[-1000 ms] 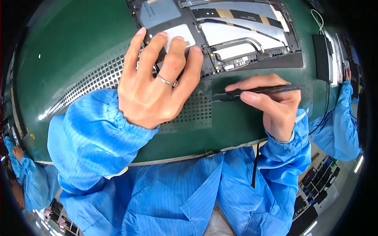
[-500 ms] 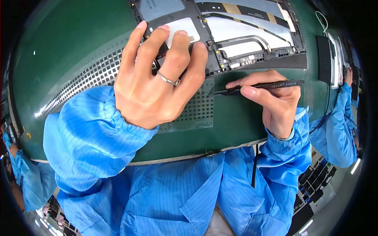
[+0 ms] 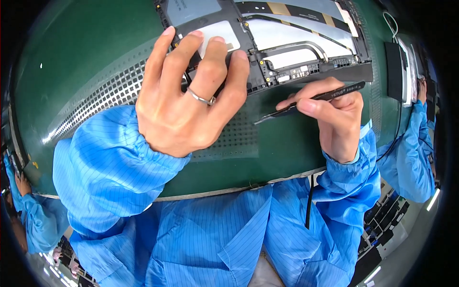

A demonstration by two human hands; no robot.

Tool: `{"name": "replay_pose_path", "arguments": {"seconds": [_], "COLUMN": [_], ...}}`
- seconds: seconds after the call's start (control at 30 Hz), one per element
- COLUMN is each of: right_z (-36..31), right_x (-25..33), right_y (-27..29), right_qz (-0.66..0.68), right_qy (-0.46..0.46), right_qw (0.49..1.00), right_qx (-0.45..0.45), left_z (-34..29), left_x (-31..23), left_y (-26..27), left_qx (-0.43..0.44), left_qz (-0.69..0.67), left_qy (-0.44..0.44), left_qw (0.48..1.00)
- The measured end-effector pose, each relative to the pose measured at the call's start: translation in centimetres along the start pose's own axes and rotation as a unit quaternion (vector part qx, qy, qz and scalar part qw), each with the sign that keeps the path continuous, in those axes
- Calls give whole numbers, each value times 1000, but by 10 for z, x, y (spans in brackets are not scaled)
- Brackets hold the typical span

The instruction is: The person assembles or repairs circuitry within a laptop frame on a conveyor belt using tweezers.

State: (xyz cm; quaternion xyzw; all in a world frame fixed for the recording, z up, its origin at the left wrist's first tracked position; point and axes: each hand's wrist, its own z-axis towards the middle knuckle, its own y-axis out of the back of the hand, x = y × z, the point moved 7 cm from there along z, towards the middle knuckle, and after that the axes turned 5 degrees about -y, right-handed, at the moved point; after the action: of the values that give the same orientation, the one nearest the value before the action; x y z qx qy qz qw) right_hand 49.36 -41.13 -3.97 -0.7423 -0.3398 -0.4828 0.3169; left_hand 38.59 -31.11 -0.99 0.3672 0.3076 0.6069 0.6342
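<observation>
My left hand (image 3: pixel 189 100), a ring on one finger, reaches over an opened electronic device (image 3: pixel 299 36). Its fingers are spread and bent, with the tips on the near left part of the black frame; the thumb is hidden. White and grey panels, dark flat cables and small screws show inside the device. Black tweezers (image 3: pixel 351 89) are pinched in my right hand (image 3: pixel 340 119), just in front of the device's near edge. Their tips point left and hang near a clear dotted sheet (image 3: pixel 236 136). I cannot make out anything between the tips.
A green mat (image 3: pixel 287 148) covers the bench, its front edge close to my body. Shiny patterned strip (image 3: pixel 103 95) shows at left. A black flat object (image 3: pixel 394 71) with a cable stands at right. Blue-sleeved people (image 3: pixel 411 158) work on both sides.
My right hand has risen slightly, and the tweezers are now more tilted, with their tips lower. The device and my left hand have shifted slightly left.
</observation>
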Motion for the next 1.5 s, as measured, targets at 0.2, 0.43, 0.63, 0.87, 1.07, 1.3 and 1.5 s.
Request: {"name": "replay_pose_path", "arguments": {"seconds": [0.2,0.43,0.63,0.87,1.07,1.3,1.5], "right_z": [2,-6,-14,0,2,2,4], "right_x": [11,84,134,128,135,136,135], "right_y": [7,11,1,-5,-15,-25,-22], "right_qz": [123,99,-30,-26,-12,-17,-16], "right_qy": [2,174,341,341,329,339,332], "right_qw": [992,979,934,928,930,928,928], "right_qx": [5,-37,-101,-148,-162,-154,-169], "left_z": [3,28,49,47,50,46,48], "left_x": [2,23,40,51,60,64,64], "left_y": [3,45,71,70,77,84,82], "left_qx": [-6,34,0,-48,-36,-50,-50], "left_qz": [4,-91,-142,-168,-175,-172,-172], "left_qy": [-13,-29,21,47,59,53,50], "left_qw": [1000,995,990,983,982,982,983]}}
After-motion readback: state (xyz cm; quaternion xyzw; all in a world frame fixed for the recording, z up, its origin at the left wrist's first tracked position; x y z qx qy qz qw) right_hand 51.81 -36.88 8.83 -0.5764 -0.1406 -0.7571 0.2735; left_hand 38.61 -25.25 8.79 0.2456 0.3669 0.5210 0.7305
